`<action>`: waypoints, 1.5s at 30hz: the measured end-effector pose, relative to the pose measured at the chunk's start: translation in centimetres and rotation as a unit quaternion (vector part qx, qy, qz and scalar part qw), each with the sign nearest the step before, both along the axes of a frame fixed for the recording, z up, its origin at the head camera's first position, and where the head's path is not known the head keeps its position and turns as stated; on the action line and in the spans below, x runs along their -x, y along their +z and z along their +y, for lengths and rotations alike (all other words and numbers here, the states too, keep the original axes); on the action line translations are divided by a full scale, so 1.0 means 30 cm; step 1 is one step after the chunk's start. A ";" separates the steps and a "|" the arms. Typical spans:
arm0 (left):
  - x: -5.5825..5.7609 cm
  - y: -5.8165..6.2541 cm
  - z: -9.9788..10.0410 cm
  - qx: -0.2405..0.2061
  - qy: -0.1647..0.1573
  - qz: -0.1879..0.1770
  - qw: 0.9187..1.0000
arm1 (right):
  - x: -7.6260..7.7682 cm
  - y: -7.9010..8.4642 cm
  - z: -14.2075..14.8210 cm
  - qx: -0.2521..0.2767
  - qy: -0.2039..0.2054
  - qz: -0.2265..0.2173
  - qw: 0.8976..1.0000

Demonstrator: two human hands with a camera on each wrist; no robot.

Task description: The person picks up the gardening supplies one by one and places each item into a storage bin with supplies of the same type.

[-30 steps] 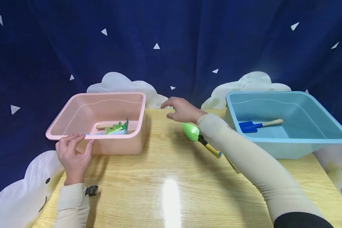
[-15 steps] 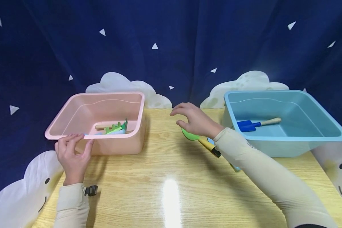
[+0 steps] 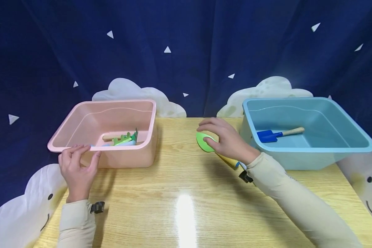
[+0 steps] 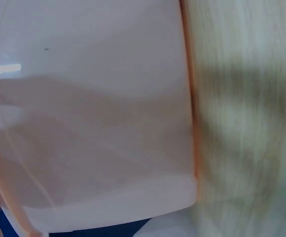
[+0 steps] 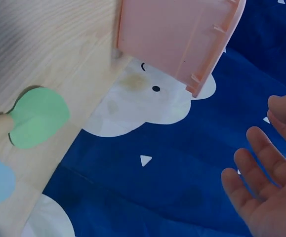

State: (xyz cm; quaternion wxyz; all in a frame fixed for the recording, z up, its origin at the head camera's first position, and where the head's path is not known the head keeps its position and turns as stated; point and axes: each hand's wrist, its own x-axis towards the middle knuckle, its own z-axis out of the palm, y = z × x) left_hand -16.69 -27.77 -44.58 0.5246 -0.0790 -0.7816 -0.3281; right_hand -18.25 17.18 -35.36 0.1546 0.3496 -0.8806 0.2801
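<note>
Pink bin (image 3: 121, 158) is touched at rim by left hand (image 3: 78, 174), pinch cannot be told; at bin's three o'clock, green trowel (image 3: 204, 142) is overhung by spread right hand (image 3: 227, 139).

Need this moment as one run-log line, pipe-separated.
left grip: touching pink bin at rim | right grip: empty, near green trowel | pink bin: tools inside | blue bin: blue trowel inside

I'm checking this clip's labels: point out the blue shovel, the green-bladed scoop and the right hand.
Blue shovel (image 3: 277, 134): head view, on its blue neck.
Green-bladed scoop (image 5: 40, 117): right wrist view, on the blade.
Right hand (image 3: 228, 140): head view, on its back.
</note>
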 end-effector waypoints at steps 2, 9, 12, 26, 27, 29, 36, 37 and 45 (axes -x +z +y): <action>-0.001 0.007 -0.004 0.009 -0.002 -0.004 1.000 | -0.019 -0.005 0.019 0.007 -0.004 0.004 1.000; -0.009 0.081 0.025 0.033 0.006 -0.006 0.999 | -0.093 -0.014 0.102 0.020 -0.024 0.013 0.999; -0.019 0.136 0.072 0.044 0.007 0.003 0.999 | -0.118 -0.010 0.143 0.029 -0.037 0.038 0.998; -0.083 0.284 0.364 0.132 -0.071 0.014 0.989 | -0.186 -0.010 0.347 0.090 -0.088 0.163 0.979; -0.077 0.281 0.384 0.136 -0.078 0.010 0.988 | -0.189 -0.011 0.366 0.092 -0.101 0.170 0.976; -0.067 0.275 0.421 0.146 -0.090 0.000 0.985 | -0.195 -0.012 0.403 0.091 -0.125 0.187 0.970; -0.043 0.263 0.494 0.162 -0.121 -0.033 0.979 | -0.257 -0.043 0.547 0.062 -0.207 0.235 0.948; -0.041 0.263 0.498 0.163 -0.125 -0.036 0.978 | -0.269 -0.052 0.569 0.058 -0.219 0.236 0.945; -0.035 0.237 0.550 0.202 -0.168 -0.105 0.959 | -0.344 -0.106 0.711 0.001 -0.289 0.223 0.931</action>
